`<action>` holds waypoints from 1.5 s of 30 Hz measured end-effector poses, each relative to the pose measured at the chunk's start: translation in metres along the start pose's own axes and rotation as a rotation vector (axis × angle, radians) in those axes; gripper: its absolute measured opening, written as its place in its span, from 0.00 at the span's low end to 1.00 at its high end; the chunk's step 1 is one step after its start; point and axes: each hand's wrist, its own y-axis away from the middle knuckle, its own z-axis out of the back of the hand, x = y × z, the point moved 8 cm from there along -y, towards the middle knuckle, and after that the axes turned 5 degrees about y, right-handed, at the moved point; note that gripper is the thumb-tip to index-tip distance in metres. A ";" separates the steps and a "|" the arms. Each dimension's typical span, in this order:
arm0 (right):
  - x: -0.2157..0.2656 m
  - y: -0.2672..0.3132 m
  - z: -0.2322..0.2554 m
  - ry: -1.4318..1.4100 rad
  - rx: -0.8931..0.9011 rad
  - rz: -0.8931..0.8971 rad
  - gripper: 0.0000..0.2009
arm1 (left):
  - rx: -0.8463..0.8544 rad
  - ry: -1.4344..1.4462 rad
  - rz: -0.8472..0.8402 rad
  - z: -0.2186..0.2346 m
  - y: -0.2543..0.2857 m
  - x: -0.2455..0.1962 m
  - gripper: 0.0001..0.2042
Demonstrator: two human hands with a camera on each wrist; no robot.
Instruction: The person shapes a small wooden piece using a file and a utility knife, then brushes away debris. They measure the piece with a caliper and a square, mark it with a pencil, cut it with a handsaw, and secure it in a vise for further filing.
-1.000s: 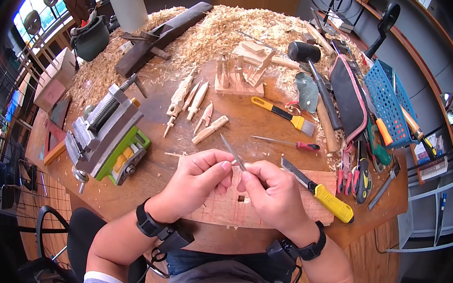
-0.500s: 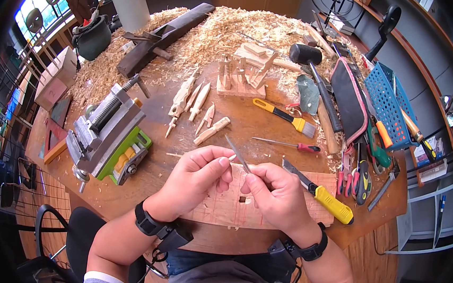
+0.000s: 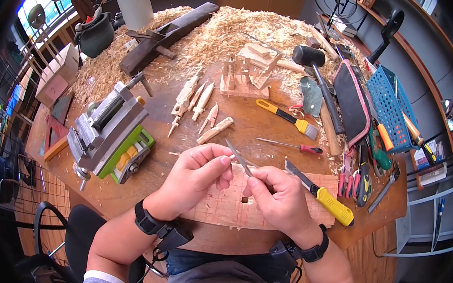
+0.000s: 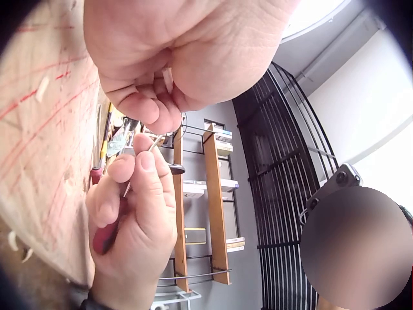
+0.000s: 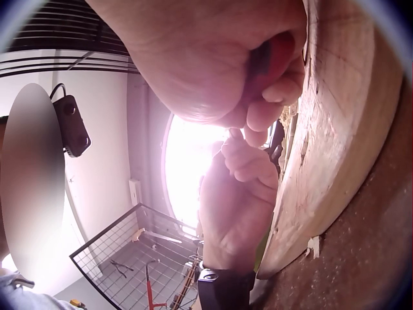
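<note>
In the head view the right hand (image 3: 278,199) grips a slim metal file (image 3: 239,157), whose tip points up and to the left. Its red handle (image 5: 281,57) shows inside the curled fingers in the right wrist view. The left hand (image 3: 198,179) pinches a small pale piece (image 3: 232,157) between thumb and forefinger, close beside the file. Both hands are held over a wooden board (image 3: 216,210) marked with red lines, with a small square hole (image 3: 245,200) between them.
A yellow-handled saw (image 3: 333,204) lies by the right hand. Beyond the hands are carved wooden pieces (image 3: 203,101), a red-handled tool (image 3: 290,145) and a brush (image 3: 287,117). A vise (image 3: 110,127) stands left; wood shavings (image 3: 235,25) cover the far side.
The file has shifted slightly against the small piece, with its tip still up and left. Both hands keep their grips, and the head view has turned slightly.
</note>
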 end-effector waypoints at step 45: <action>0.006 0.001 0.001 0.068 -0.057 0.023 0.04 | -0.012 0.056 -0.004 0.000 0.000 0.006 0.07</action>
